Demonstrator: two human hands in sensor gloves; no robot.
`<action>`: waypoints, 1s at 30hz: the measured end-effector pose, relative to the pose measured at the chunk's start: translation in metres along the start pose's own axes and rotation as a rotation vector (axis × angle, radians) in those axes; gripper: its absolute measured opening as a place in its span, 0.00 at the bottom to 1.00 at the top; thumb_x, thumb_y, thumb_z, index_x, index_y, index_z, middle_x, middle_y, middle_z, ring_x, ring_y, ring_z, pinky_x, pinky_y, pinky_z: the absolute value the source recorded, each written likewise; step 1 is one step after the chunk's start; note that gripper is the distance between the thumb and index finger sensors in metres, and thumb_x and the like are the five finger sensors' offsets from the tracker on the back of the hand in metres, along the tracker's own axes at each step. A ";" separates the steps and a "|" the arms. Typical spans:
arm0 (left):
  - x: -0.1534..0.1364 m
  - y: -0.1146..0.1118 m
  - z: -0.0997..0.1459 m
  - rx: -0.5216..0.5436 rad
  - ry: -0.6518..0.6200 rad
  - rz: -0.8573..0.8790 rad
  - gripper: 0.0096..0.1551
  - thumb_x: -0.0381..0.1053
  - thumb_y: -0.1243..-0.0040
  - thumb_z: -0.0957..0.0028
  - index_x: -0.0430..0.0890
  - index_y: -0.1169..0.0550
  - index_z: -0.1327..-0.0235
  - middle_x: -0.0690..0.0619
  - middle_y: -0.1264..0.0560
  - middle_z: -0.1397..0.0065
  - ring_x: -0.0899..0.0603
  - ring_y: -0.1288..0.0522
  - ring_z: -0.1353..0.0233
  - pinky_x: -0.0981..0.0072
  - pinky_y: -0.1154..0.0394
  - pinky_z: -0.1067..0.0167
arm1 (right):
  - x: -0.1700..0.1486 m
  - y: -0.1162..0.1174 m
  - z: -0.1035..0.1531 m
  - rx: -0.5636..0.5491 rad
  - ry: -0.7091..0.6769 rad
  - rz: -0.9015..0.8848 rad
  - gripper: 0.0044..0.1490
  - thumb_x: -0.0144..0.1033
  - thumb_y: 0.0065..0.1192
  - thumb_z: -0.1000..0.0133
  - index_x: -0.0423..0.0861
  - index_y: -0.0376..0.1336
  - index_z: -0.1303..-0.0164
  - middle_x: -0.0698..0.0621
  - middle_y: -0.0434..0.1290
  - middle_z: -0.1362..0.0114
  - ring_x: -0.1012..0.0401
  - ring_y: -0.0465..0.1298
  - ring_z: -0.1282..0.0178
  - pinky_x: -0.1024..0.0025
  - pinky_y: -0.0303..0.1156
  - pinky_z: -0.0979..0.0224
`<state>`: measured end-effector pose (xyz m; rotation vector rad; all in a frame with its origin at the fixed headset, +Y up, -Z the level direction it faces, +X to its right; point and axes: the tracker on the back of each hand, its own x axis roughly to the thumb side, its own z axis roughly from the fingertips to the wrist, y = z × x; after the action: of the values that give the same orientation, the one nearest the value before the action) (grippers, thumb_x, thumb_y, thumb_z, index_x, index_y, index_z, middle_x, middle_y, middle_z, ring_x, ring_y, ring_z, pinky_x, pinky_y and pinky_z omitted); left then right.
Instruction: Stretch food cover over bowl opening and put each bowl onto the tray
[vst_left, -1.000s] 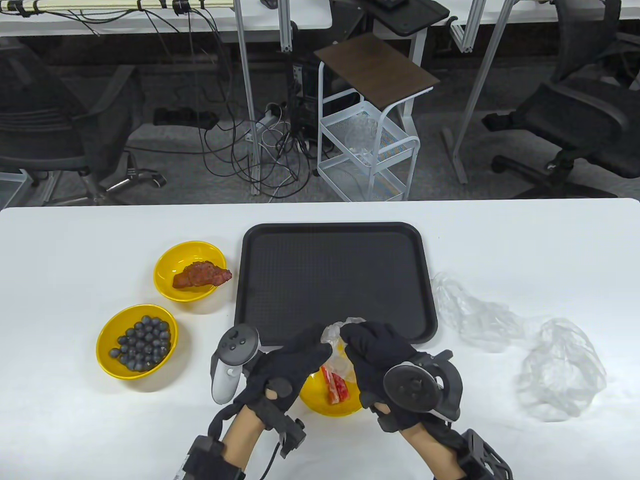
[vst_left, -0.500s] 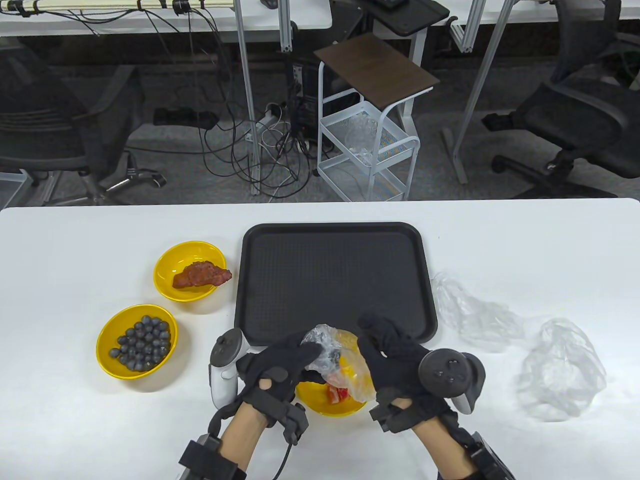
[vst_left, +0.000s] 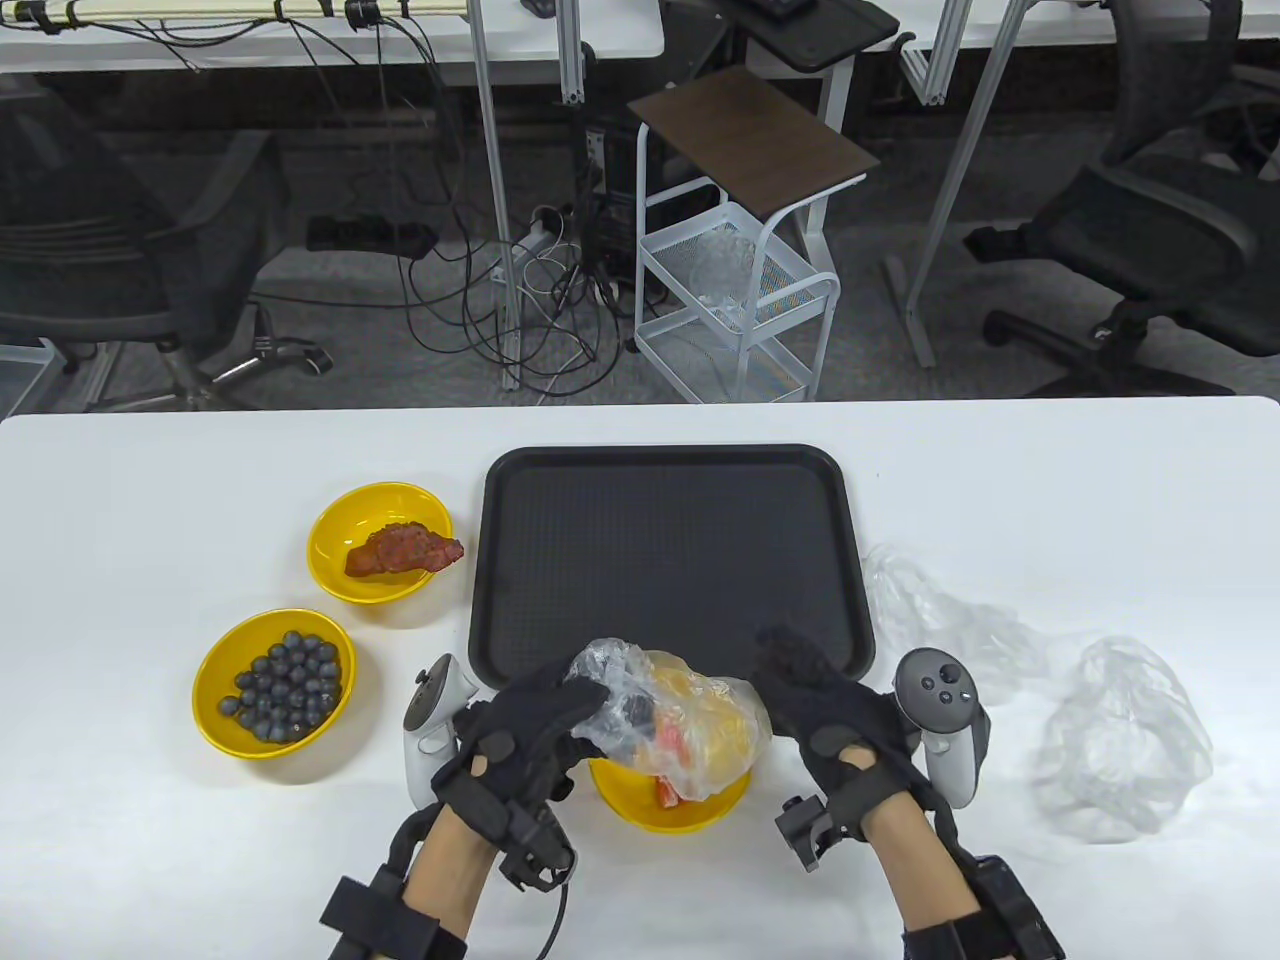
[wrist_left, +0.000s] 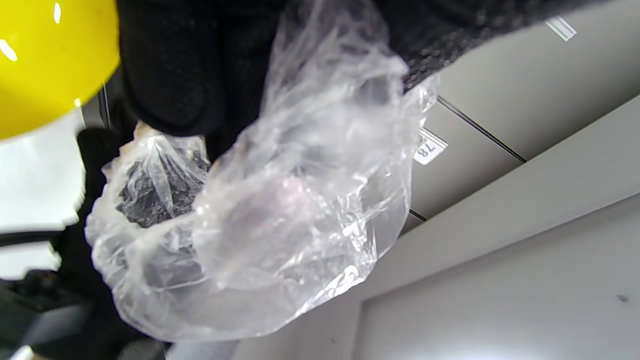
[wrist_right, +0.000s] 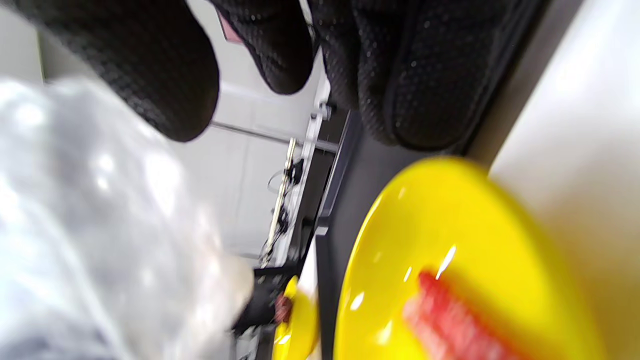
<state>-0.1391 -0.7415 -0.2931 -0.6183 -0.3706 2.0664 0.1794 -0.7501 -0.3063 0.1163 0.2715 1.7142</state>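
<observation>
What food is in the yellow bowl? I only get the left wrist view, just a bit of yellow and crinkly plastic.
Observer: The table view shows red strips lying in that yellow bowl.
Operator: Is the plastic on the bowl yet?
Observer: No. The left hand holds the cover bunched above the bowl.
Operator: Are any bowls on the tray?
Observer: None. The black tray holds nothing, and the blueberry bowl and meat bowl sit on the table to its left.
</observation>
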 end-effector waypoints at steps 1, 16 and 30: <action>-0.001 -0.001 -0.001 -0.024 -0.001 0.026 0.22 0.52 0.31 0.46 0.47 0.16 0.41 0.46 0.10 0.39 0.38 0.10 0.41 0.48 0.14 0.44 | -0.002 0.005 -0.002 0.066 -0.020 -0.039 0.56 0.55 0.73 0.49 0.44 0.52 0.16 0.31 0.57 0.18 0.35 0.69 0.27 0.53 0.78 0.37; -0.007 -0.004 -0.004 0.006 0.018 -0.117 0.23 0.54 0.32 0.46 0.50 0.17 0.39 0.48 0.12 0.36 0.39 0.11 0.39 0.47 0.16 0.42 | 0.014 0.050 0.002 0.280 -0.057 -0.011 0.32 0.45 0.75 0.49 0.43 0.74 0.37 0.49 0.87 0.45 0.54 0.91 0.54 0.70 0.86 0.63; -0.009 -0.020 -0.009 0.031 0.082 -0.290 0.41 0.75 0.44 0.44 0.54 0.31 0.23 0.50 0.30 0.17 0.35 0.26 0.23 0.42 0.27 0.30 | 0.028 0.035 0.008 0.109 -0.163 -0.020 0.27 0.44 0.72 0.47 0.48 0.74 0.38 0.51 0.87 0.48 0.58 0.91 0.59 0.74 0.86 0.67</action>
<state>-0.1159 -0.7387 -0.2888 -0.5920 -0.3575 1.7615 0.1435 -0.7265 -0.2920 0.3303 0.2440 1.6593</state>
